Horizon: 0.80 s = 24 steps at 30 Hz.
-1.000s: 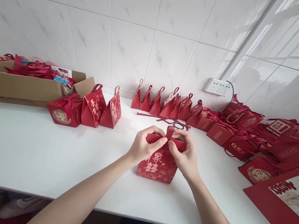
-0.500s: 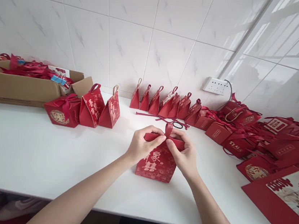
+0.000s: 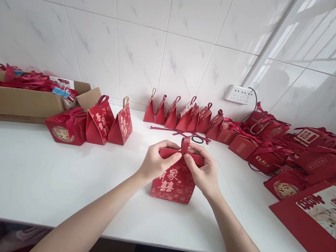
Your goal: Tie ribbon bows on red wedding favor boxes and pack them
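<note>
The left hand (image 3: 160, 162) and the right hand (image 3: 204, 169) both pinch the top of one red gift box (image 3: 175, 188), thumbs on its near face, the other fingers mostly hidden behind. A ribbon loop (image 3: 186, 143) stands upright between the thumbtips. The box hangs directly below the grip, roughly upright, its top edge running crosswise from hand to hand; neither hand is clearly nearer. Whether its base touches the white table (image 3: 57, 182) I cannot tell for sure.

Beyond the grip lie a black ring (image 3: 197, 139) and loose ribbon strips (image 3: 161, 129), then a row of peaked boxes (image 3: 183, 124) near the wall. White tabletop stretches left of the grip to three red boxes (image 3: 97, 123). To the right, a pile of boxes (image 3: 313, 164) leaves a narrower strip. The table's front edge runs on the near side.
</note>
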{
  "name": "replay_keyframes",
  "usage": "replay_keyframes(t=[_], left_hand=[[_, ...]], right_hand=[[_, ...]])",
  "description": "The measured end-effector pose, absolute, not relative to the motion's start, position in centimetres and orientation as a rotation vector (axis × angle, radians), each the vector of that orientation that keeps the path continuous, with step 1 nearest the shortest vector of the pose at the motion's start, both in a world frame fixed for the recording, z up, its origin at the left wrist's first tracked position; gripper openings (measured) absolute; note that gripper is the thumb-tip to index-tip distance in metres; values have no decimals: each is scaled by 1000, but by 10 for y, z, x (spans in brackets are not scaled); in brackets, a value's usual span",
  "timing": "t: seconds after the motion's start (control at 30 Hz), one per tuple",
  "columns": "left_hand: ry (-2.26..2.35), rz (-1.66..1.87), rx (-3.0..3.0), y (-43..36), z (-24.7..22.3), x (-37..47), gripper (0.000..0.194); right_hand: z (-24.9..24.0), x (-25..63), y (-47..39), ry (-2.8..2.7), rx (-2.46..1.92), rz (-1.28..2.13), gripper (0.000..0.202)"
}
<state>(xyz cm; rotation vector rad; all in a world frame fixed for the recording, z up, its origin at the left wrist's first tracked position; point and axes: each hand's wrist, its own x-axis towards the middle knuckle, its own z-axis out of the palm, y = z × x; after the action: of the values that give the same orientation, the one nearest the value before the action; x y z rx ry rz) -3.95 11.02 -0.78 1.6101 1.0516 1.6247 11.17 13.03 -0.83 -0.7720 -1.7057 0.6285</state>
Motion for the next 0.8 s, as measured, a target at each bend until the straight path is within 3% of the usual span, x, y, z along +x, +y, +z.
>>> replay_keyframes(t=[0.23, 0.43, 0.63, 0.8], left_hand=[[1055, 1626, 1577, 110, -6, -36, 10], [1179, 1798, 1280, 120, -7, -48, 18], [1062, 1780, 725, 138, -10, -69, 31], [826, 1554, 973, 137, -14, -63, 43]], right_hand=[[-8, 112, 130, -1672, -817, 684, 18], [-14, 118, 142, -1730, -710, 977, 49], [-26, 115, 160, -1620, -941, 1319, 33], [-36, 112, 177, -1035, -922, 1593, 20]])
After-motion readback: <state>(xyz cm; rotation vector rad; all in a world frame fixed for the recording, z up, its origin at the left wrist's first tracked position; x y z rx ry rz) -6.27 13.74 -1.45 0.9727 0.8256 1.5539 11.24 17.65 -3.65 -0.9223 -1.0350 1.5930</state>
